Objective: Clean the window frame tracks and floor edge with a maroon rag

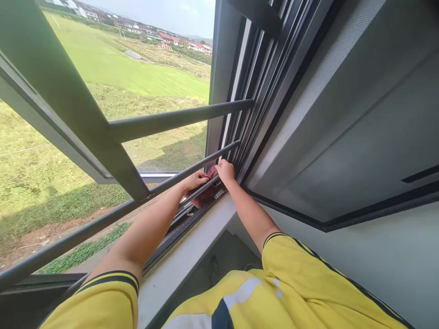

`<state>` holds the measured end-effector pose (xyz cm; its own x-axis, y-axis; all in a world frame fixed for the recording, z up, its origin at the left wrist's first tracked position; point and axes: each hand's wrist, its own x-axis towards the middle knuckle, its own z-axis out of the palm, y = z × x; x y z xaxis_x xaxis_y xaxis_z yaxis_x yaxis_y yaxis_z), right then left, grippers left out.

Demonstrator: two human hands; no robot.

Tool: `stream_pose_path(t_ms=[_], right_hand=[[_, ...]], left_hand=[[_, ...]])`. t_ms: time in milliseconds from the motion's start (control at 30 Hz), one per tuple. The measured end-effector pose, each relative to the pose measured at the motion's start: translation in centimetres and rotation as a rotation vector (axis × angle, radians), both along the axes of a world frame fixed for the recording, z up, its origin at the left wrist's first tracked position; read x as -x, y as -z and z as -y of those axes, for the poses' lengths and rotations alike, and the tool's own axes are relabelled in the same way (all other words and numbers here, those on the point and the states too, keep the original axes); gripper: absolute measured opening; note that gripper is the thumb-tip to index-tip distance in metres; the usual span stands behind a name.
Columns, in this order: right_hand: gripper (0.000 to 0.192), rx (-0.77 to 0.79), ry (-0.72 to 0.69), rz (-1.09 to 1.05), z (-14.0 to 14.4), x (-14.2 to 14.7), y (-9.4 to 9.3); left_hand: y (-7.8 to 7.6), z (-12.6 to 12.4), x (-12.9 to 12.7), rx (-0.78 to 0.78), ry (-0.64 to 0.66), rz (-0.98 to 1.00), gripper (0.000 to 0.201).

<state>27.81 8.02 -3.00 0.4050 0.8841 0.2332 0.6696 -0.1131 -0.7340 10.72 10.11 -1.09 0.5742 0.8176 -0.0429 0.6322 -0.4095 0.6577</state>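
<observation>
At the lower corner of the window frame, a dark reddish cloth [203, 197] is bunched around the lowest rail and hangs down toward the sill track. My left hand [196, 181] reaches past the bars, its fingers pinched on the cloth's upper part. Right beside it, my right hand [225, 171] is closed on the cloth at the corner, with its fingertips partly hidden. Part of the cloth lies behind the rail [197, 193], so its full shape does not show.
Grey guard bars [181, 120] cross the opening. An opened window sash [99, 171] stands outward on the left. To the right, a screen panel [356, 119] swings inward. Below runs a white sill ledge [185, 260]. Grass lies outside.
</observation>
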Motion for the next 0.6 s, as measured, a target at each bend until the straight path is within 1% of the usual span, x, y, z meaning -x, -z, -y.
stream_pose_path(t_ms=[67, 133, 200, 300, 333, 367, 400, 433, 467, 533, 600], right_hand=[[0.009, 0.023, 0.097, -0.003, 0.0, 0.1, 0.4], [0.01, -0.028, 0.083, -0.051, 0.0, 0.3, 0.9], [0.012, -0.102, 0.004, -0.139, 0.0, 0.5, 1.1], [0.019, -0.168, -0.179, -0.221, 0.2, 0.7, 1.1], [0.019, -0.172, -0.242, -0.209, 0.3, 0.7, 1.0], [0.018, -0.169, -0.284, -0.174, 0.4, 0.7, 1.0], [0.017, -0.158, -0.294, -0.124, 0.6, 0.7, 1.0], [0.015, -0.139, -0.268, -0.063, 0.7, 0.7, 1.0], [0.014, -0.116, -0.208, 0.004, 0.8, 0.7, 1.1], [0.013, -0.08, -0.045, 0.106, 0.8, 0.7, 1.4], [0.016, -0.074, 0.069, 0.113, 0.6, 0.7, 1.8]], left_hand=[[0.0, 0.1, -0.1, -0.002, 0.02, 0.003, 0.032], [0.0, 0.1, -0.1, -0.008, 0.027, 0.011, 0.032], [0.0, 0.2, 0.0, -0.019, 0.027, 0.021, 0.035], [-0.3, 0.4, 0.1, -0.018, 0.01, 0.067, 0.051], [-0.4, 0.6, 0.1, -0.007, 0.005, 0.076, 0.052], [-0.6, 0.7, 0.0, 0.005, 0.002, 0.073, 0.048], [-0.8, 0.9, 0.0, 0.012, -0.003, 0.057, 0.043], [-0.9, 1.1, -0.1, 0.006, -0.014, 0.032, 0.039], [-1.1, 1.3, -0.3, -0.011, -0.031, 0.006, 0.037], [-1.5, 1.6, -0.5, -0.056, -0.045, -0.035, 0.034], [-1.8, 1.8, -0.6, -0.071, -0.021, -0.052, 0.034]])
